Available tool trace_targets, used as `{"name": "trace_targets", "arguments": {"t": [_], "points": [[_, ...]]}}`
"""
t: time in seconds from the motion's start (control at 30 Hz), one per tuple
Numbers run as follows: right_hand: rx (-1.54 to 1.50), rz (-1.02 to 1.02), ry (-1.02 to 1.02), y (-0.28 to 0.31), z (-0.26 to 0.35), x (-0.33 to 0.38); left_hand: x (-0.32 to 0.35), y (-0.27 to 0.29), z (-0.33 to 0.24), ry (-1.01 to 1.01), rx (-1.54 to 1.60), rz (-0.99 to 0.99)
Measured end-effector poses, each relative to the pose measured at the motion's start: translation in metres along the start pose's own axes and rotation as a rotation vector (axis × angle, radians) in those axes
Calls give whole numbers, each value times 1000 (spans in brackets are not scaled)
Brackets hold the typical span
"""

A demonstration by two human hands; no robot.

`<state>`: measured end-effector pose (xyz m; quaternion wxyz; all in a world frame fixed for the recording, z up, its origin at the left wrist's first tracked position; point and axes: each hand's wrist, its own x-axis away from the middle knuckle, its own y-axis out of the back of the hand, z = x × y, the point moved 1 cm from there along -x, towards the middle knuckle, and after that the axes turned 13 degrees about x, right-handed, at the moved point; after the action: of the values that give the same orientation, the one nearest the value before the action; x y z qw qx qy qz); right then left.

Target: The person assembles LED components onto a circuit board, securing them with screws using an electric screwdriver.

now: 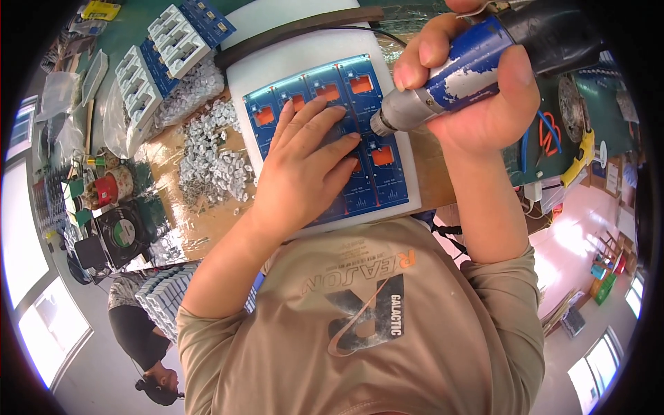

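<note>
Holding a blue and black power tool in the right hand, clamped around the body of it. Pointing the silver tip to the left, over the right part of a big blue board. Hard to tell whether touching the board or just above it. Resting the left hand flat on the same board, with fingers a little bit apart. In the middle, just in front of the chest, the blue board, with orange patches on it. Under the board, a white pad, and across the far part of the pad, a long dark bar. To the left, a pile of small shiny parts on the brown table. Farther back on the left, a bag of little parts, just beside white trays with pockets. On the near left, a black fan. On the right, orange and blue wires, near a yellow glue gun. At the near left, a co-worker in a dark top.
</note>
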<state>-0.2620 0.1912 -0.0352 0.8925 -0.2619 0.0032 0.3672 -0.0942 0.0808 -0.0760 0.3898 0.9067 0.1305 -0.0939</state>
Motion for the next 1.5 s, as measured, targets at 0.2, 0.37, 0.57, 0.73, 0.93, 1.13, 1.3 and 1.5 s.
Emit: {"name": "trace_targets", "arguments": {"t": [0.2,0.37,0.57,0.73,0.93,1.13,1.3,1.5], "points": [[31,-55,21,-1,3,7,0,-2,3,-14,-5,-7],[31,-57,-1,1,3,7,1,-3,3,-16,-3,-15],[80,186,182,22,-5,-10,0,-3,3,-22,-3,-16],[36,100,129,6,0,-2,1,-3,4,-31,-17,-16],[-583,641,496,22,-43,-45,1,-5,1,-49,-73,19],[12,-16,-94,0,-4,-16,2,-6,1,-56,-71,9],[-219,383,358,6,-23,-38,0,-7,0,-60,-63,11],[182,54,-86,-16,3,-27,1,-6,2,-61,-74,4]]}}
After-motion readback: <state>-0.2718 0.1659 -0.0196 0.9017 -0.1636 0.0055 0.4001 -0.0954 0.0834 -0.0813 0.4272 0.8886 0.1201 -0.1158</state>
